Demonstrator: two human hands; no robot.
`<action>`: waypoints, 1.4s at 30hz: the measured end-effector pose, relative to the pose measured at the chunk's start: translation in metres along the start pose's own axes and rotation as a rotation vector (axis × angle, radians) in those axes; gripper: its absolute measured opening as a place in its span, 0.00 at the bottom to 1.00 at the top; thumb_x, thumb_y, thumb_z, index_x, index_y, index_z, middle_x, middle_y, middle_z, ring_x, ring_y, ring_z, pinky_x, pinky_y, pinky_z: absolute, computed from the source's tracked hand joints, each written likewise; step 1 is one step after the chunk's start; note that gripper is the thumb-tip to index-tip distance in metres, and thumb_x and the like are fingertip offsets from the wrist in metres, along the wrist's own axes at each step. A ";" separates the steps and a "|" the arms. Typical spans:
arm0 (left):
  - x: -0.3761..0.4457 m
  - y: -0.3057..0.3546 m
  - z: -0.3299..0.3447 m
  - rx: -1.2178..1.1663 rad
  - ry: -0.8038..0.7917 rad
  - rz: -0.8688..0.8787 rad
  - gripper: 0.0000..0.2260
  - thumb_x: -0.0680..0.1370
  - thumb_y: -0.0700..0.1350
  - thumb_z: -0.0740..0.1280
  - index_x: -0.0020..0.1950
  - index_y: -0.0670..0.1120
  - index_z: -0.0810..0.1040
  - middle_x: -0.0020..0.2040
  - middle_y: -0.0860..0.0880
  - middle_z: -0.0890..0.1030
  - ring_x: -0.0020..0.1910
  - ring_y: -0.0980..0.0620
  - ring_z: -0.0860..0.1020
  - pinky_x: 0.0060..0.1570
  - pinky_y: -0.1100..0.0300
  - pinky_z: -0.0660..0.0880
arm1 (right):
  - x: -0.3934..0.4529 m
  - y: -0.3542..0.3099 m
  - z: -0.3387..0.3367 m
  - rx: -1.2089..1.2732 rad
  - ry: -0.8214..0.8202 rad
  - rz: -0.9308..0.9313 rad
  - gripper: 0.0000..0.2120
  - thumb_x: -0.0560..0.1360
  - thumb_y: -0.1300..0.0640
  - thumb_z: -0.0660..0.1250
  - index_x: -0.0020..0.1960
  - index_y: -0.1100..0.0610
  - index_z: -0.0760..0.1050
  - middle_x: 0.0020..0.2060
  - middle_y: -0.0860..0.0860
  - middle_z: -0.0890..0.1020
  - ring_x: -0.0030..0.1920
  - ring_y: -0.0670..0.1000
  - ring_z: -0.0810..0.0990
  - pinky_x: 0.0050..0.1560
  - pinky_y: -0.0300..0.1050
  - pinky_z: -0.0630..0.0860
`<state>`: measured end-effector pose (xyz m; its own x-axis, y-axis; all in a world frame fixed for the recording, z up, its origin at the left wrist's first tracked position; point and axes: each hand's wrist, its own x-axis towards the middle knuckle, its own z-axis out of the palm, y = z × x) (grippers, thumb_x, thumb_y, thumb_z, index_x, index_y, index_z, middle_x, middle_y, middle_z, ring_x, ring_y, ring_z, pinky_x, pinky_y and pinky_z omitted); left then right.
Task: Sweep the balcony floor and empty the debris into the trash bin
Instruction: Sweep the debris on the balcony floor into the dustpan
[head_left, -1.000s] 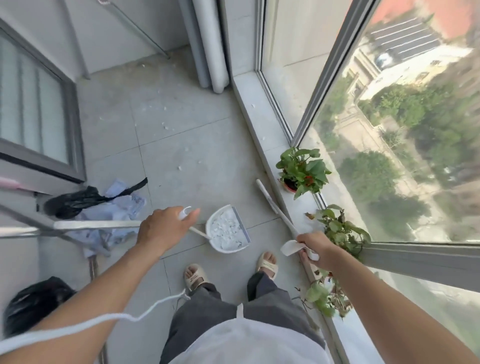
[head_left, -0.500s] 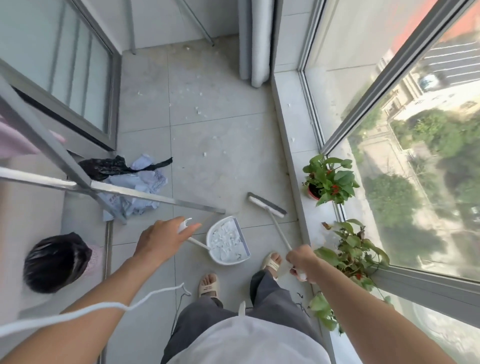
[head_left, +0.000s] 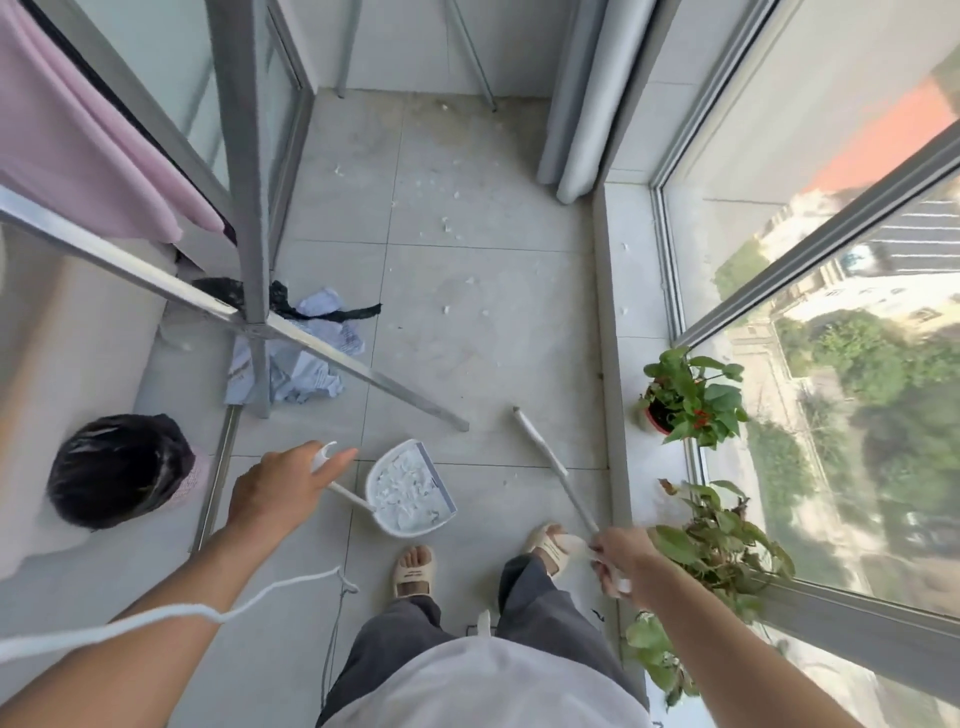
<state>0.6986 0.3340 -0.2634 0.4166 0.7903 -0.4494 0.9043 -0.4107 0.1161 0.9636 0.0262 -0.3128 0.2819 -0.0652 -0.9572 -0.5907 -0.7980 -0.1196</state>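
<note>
My left hand (head_left: 283, 486) grips the top of the white dustpan's handle, index finger stretched out. The dustpan (head_left: 410, 488) sits low over the grey tiled floor (head_left: 467, 322) just ahead of my feet, filled with white scraps. My right hand (head_left: 621, 561) holds the end of the white broom (head_left: 550, 465), whose stick slants up-left to its head near the floor. More white bits (head_left: 447, 223) lie scattered on the tiles farther off. A trash bin (head_left: 122, 470) lined with a black bag stands at the left.
A metal drying rack (head_left: 249, 208) with a pink cloth (head_left: 78, 140) stands at the left, one leg reaching toward the dustpan. Crumpled paper and a black bag (head_left: 306, 353) lie under it. Two potted plants (head_left: 685, 400) sit on the sill by the window. A curtain (head_left: 582, 104) hangs at the far right.
My view has swung left and tilted down, bringing the rack and bin further into sight. The broom head has turned and shifted right, away from the dustpan. The dustpan stays in my left hand.
</note>
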 end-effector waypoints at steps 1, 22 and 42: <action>0.000 -0.010 0.002 -0.004 0.003 -0.023 0.28 0.75 0.71 0.54 0.61 0.54 0.78 0.51 0.44 0.82 0.51 0.40 0.79 0.44 0.54 0.73 | -0.002 0.004 0.018 -0.020 0.018 -0.005 0.09 0.75 0.66 0.60 0.48 0.70 0.76 0.26 0.57 0.73 0.22 0.52 0.69 0.25 0.39 0.65; -0.022 -0.141 0.007 -0.153 0.084 -0.184 0.30 0.73 0.74 0.52 0.61 0.57 0.79 0.51 0.44 0.83 0.52 0.39 0.79 0.49 0.52 0.75 | -0.039 -0.007 0.094 0.191 -0.331 0.036 0.04 0.77 0.65 0.60 0.48 0.66 0.71 0.25 0.55 0.71 0.19 0.47 0.68 0.15 0.34 0.65; -0.010 -0.060 -0.019 0.050 0.024 -0.041 0.28 0.76 0.72 0.53 0.63 0.55 0.77 0.56 0.43 0.81 0.56 0.40 0.78 0.49 0.53 0.72 | 0.001 0.065 -0.018 0.945 -0.437 0.092 0.05 0.68 0.67 0.59 0.44 0.61 0.68 0.25 0.54 0.70 0.17 0.45 0.69 0.12 0.33 0.64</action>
<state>0.6416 0.3596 -0.2495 0.3815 0.8175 -0.4314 0.9154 -0.3990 0.0535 0.9392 -0.0367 -0.3171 0.0194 0.2710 -0.9624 -0.9998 0.0048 -0.0188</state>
